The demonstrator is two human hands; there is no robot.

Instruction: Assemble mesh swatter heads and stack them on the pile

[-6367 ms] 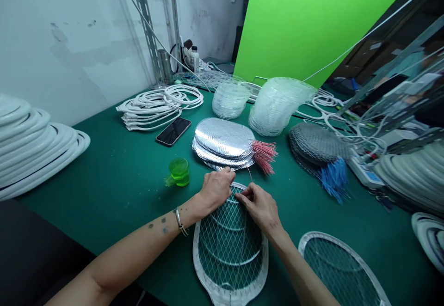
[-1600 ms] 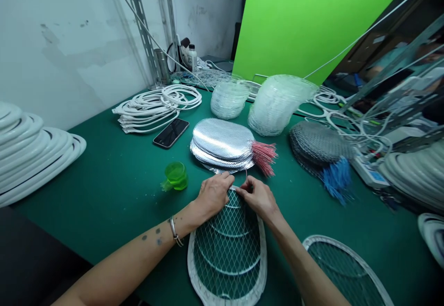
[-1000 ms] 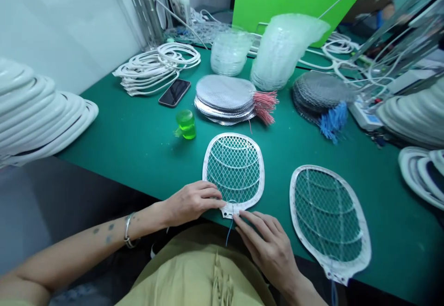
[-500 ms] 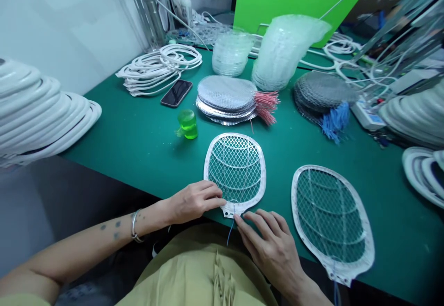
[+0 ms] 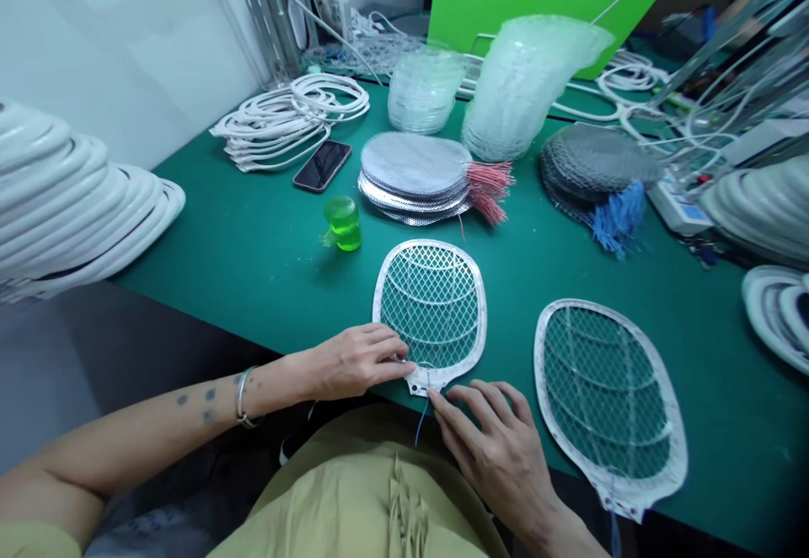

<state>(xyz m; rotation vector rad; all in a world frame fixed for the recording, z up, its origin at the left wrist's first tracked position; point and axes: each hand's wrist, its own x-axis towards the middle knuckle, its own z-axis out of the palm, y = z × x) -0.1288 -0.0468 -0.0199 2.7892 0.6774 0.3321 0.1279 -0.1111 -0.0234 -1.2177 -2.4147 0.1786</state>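
A white oval bug-zapper racket frame (image 5: 481,322) with a metal mesh lies at the table's front edge. My left hand (image 5: 360,362) has its fingers closed on the lower left rim. From the frame's neck a thin blue wire (image 5: 421,423) hangs down past the table edge. My right hand (image 5: 499,448) is at the neck, fingers bent, a fingertip pressed against the wire; the grip's underside is hidden. A second white racket frame (image 5: 673,410) with mesh and a blue wire lies to the right, apart from my hands.
Mesh sheets with red wires (image 5: 414,166) lie behind the frame. Darker mesh with blue wires (image 5: 587,162) is further right. A green jar (image 5: 342,222), a phone (image 5: 322,166), clear plastic stacks (image 5: 506,94) and white frame piles (image 5: 69,204) stand around the green table (image 5: 284,288).
The view has shifted slightly. Both hands keep nearly the same hold at the frame's neck, and the frame has barely moved.
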